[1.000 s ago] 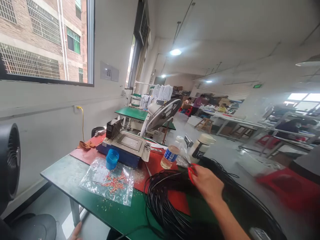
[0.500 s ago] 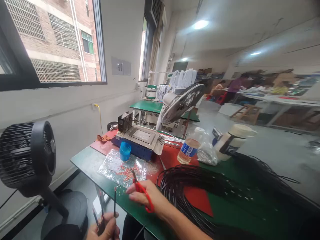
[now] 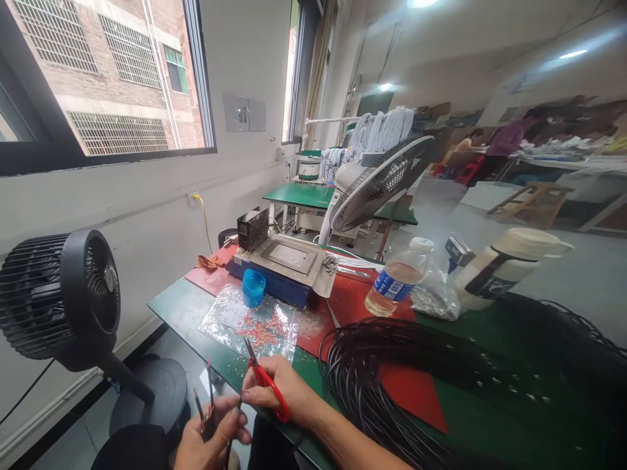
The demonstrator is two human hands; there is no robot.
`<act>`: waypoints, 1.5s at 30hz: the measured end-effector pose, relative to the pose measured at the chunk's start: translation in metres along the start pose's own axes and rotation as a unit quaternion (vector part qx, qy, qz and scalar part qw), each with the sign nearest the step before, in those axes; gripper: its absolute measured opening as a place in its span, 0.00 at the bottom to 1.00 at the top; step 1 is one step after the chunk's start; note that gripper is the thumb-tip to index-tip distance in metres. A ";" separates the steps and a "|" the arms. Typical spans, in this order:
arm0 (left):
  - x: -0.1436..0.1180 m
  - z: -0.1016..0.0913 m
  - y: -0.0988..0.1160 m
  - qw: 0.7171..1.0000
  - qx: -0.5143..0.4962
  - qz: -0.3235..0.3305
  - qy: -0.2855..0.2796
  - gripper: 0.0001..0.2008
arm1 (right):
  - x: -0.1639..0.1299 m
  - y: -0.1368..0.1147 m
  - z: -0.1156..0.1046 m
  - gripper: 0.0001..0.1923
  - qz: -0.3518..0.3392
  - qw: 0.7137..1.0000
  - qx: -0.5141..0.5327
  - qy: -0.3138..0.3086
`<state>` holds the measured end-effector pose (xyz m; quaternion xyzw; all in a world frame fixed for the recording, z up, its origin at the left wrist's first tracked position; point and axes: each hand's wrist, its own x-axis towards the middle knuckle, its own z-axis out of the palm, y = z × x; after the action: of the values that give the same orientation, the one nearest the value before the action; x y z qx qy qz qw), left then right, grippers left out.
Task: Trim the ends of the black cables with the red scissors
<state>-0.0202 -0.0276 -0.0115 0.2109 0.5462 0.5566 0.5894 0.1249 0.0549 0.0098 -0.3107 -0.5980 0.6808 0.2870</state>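
Compared with half a second ago, the right hand (image 3: pixel 279 391) has drawn a little nearer the body and closer to the left hand (image 3: pixel 208 440), and the red-handled scissors (image 3: pixel 264 385) it grips now point their blades up and to the left, right beside the cable ends. The view has also tilted so the hands sit lower in it. The left hand is closed in a pinch around a few thin cable ends (image 3: pixel 206 405), which stick up from its fingers just off the near edge of the bench (image 3: pixel 186 313). The right hand has its fingers curled through the scissor loops. With the two hands nearly touching, the work looks to be at the point where blades and cable ends meet, though I cannot tell whether the blades are parted.

The hands work over the bench's near-left edge, above the lap, with open floor below. To the left stands a black fan (image 3: pixel 59 300) on its round base, near but apart. Just beyond the scissors lies a clear plastic bag (image 3: pixel 249 323) with small red bits, touching nothing the hands hold. To the right a big coil of black cable (image 3: pixel 392 372) crowds the bench close to the right forearm, so the freest room lies toward the body and to the left.
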 end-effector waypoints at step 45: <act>0.009 0.008 0.027 0.997 -0.052 -0.044 0.033 0.14 | -0.001 0.017 -0.014 0.04 -0.284 0.717 -0.618 0.153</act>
<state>-0.0264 -0.0085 0.0104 0.1373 0.5445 0.5647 0.6049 0.1360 0.0611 -0.0079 -0.3345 -0.8937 -0.0109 0.2988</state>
